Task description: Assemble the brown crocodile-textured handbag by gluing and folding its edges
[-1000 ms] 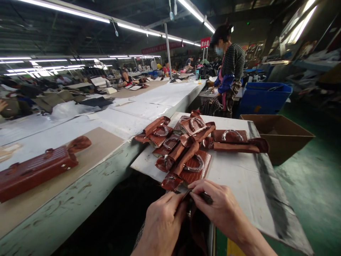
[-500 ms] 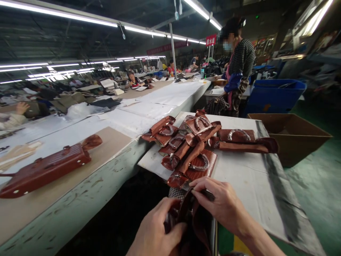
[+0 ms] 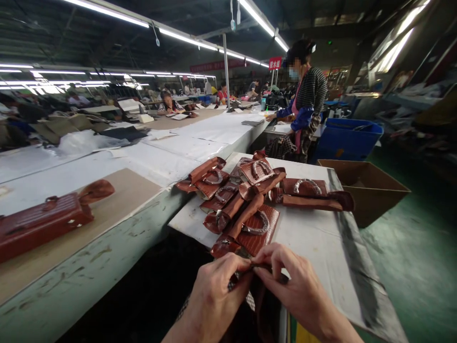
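Note:
My left hand (image 3: 214, 300) and my right hand (image 3: 296, 290) meet at the bottom centre, fingers pinched together on a dark brown leather piece (image 3: 257, 305) that hangs down between them. Just beyond my fingertips lies a pile of brown leather bag flaps (image 3: 246, 202) with metal horseshoe buckles, on a white-covered side table (image 3: 321, 238). The nearest flap almost touches my fingers.
A long white workbench (image 3: 150, 162) runs away on the left with a brown leather bag (image 3: 39, 224) lying on a cardboard sheet. A cardboard box (image 3: 364, 188) and a blue bin (image 3: 346, 138) stand at the right. A person in a striped top (image 3: 307, 95) works behind the table.
My left hand has risen from lower down to meet the right hand, and both now pinch the dark leather piece close together. The view has shifted slightly.

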Demonstrator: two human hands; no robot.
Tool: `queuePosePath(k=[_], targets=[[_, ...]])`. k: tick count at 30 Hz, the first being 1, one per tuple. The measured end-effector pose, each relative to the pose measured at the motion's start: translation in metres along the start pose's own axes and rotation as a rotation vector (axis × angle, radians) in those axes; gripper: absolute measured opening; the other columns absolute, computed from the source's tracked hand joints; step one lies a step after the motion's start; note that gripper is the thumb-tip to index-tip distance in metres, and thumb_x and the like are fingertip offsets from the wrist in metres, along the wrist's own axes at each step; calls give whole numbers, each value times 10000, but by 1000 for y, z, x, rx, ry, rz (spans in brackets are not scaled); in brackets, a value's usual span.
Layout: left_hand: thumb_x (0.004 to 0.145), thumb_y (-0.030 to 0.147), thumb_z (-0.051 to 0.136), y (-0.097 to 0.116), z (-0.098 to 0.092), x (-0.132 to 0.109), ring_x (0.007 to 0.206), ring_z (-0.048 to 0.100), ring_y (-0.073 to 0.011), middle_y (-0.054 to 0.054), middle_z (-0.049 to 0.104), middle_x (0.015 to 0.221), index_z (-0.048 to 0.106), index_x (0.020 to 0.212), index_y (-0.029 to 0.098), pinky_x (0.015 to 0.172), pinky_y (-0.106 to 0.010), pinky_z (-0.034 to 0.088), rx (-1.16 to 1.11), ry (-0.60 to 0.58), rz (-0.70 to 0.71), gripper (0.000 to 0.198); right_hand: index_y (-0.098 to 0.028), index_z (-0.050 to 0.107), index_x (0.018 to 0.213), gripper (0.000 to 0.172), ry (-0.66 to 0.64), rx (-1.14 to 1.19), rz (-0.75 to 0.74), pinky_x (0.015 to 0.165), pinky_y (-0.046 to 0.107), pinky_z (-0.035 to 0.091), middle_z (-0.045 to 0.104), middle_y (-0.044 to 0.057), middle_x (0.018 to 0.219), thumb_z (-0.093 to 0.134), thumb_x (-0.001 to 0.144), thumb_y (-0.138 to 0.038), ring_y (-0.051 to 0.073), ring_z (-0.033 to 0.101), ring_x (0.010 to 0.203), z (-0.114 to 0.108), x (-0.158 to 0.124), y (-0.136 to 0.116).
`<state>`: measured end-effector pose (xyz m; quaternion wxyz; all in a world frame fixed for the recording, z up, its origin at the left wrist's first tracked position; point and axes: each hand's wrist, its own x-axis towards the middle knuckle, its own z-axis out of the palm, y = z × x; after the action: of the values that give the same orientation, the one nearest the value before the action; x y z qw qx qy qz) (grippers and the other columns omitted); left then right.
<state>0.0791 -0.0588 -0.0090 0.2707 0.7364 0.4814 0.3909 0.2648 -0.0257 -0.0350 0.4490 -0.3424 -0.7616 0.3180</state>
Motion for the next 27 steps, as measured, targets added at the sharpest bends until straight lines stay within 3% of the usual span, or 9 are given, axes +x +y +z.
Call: queuePosePath(k=[6, 9, 13, 16, 19, 22, 24, 25, 27], targets=[[910, 177, 578, 1, -2, 0, 784, 693, -141, -18, 712, 860, 675, 926, 174, 726, -202, 532, -15, -27, -53, 98, -232, 406, 819, 221, 9, 50, 88, 667, 171, 501, 647, -49, 808, 588, 845, -109, 84, 634, 708, 5, 0, -5], [894, 221, 618, 1, -5, 4, 752, 671, -137, 4, 698, 851, 656, 926, 190, 705, -209, 524, 13, -85, -154, 59, -219, 421, 782, 201, 35, 77, 156, 673, 186, 500, 634, -39, 778, 598, 823, -134, 92, 618, 696, 8, 5, -5], [838, 212, 693, -3, -3, 17, 882, 665, -143, 19, 704, 1053, 608, 1144, 237, 810, -218, 527, 28, -136, -216, 319, -204, 481, 802, 184, 3, 161, 338, 664, 221, 509, 671, -14, 758, 658, 827, -247, 131, 649, 708, -2, 16, 5], [896, 139, 557, -10, 2, 29, 958, 654, -137, 12, 673, 1196, 566, 1279, 277, 908, -239, 506, 143, -208, -138, 408, -199, 522, 1021, 193, -10, 121, 387, 701, 267, 538, 738, 35, 862, 558, 935, -368, 175, 701, 792, -21, 18, 1], [894, 94, 464, -16, 6, 41, 1014, 641, -160, -6, 698, 1088, 637, 1178, 263, 935, -263, 488, 282, -259, -95, 372, -217, 566, 1090, 210, 139, -229, 215, 686, 256, 537, 739, 54, 981, 494, 983, -381, 167, 707, 786, -28, 5, -21], [858, 89, 471, -19, 3, 50, 996, 643, -189, -34, 688, 1028, 652, 1044, 224, 910, -288, 482, 354, -273, -105, 293, -218, 613, 999, 270, 71, -316, -192, 674, 233, 527, 725, 36, 842, 397, 1031, -377, 141, 684, 705, -7, -20, -46], [848, 94, 468, -18, -1, 54, 944, 661, -202, -40, 696, 973, 630, 987, 211, 853, -293, 486, 408, -296, -115, 243, -217, 624, 843, 403, 175, -320, -452, 902, 266, 484, 695, -28, 664, 296, 1066, -292, 108, 669, 639, 13, -37, -53], [843, 93, 464, -16, -4, 55, 910, 672, -206, -37, 705, 937, 618, 956, 210, 821, -294, 486, 436, -312, -122, 224, -208, 623, 799, 433, 236, -359, -458, 1035, 291, 399, 685, -47, 631, 277, 1059, -179, 88, 663, 623, 20, -44, -53], [825, 79, 452, -9, -12, 54, 857, 689, -222, -35, 716, 870, 593, 912, 210, 767, -303, 478, 500, -344, -138, 212, -196, 622, 800, 317, 117, -446, -433, 1154, 328, 255, 692, -48, 666, 398, 1025, -179, 91, 677, 676, 23, -55, -49]])
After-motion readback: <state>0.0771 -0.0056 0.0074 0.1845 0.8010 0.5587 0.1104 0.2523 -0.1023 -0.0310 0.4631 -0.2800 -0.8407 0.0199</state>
